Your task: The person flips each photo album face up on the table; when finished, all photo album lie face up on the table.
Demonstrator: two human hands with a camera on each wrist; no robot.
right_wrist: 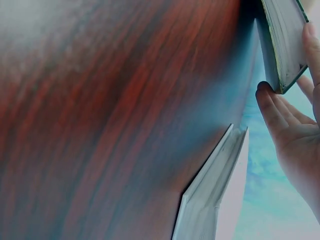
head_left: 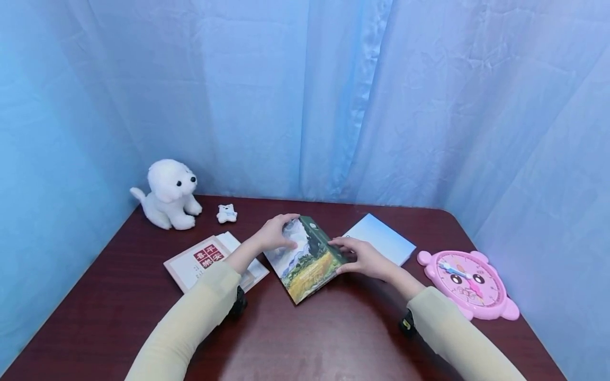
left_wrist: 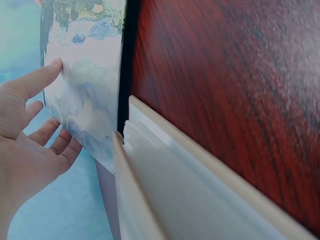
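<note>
A book with a painted landscape cover (head_left: 310,264) lies tilted between both hands, near the middle of the table. My left hand (head_left: 275,234) holds its far left edge; in the left wrist view the thumb (left_wrist: 47,75) rests on the cover while the other fingers reach round the edge. On the dark green side, my right hand (head_left: 366,259) grips the book. The right wrist view shows its page block (right_wrist: 287,42) between thumb and fingers, with fingertips underneath and that corner raised off the table.
Beneath the left forearm lies a pale book with red characters (head_left: 190,262), another light book partly under it. A blue-white book (head_left: 381,238) sits behind the right hand. Around them are a white plush dog (head_left: 169,198), a small bear figure (head_left: 226,214) and a pink toy clock (head_left: 469,283).
</note>
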